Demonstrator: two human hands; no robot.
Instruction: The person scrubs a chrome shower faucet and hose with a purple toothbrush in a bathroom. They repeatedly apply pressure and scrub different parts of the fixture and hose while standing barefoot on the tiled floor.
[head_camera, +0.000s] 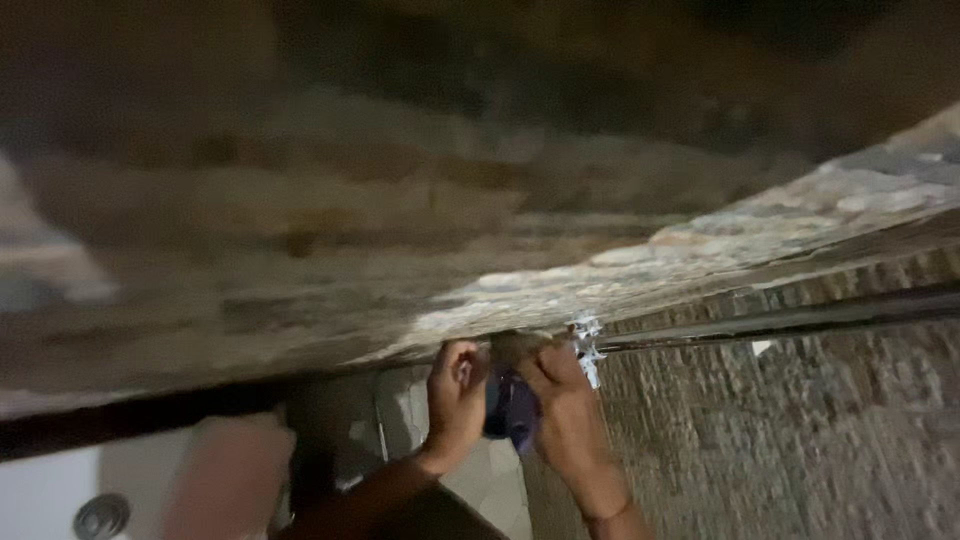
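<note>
Both hands are raised to the lower edge of a big, rough, mottled surface (420, 230) that slants across most of the view, brown and grey with paler patches toward the right. The left hand (455, 400) has its fingers curled in, knuckles up against that edge, and it seems to be gripping the near side of a dark purple thing (512, 410) that sits between the two hands. The right hand (568, 400) is pressed against the other side of the same purple thing, fingers bent around it, so both hands look clenched on it rather than loose. The picture is too blurred to say what the purple thing is, whether cloth, a bag or something else. Just above the right hand, at the edge of the slanted surface, there is a small white crinkled piece (587, 345), touching or nearly touching the fingers. To the right of the hands runs a brick wall (780, 440) with a dark straight bar (800, 320) along its top. Down to the left lies a pale floor or slab (50, 490) with a round grey metal fitting (102, 516) set in it.
</note>
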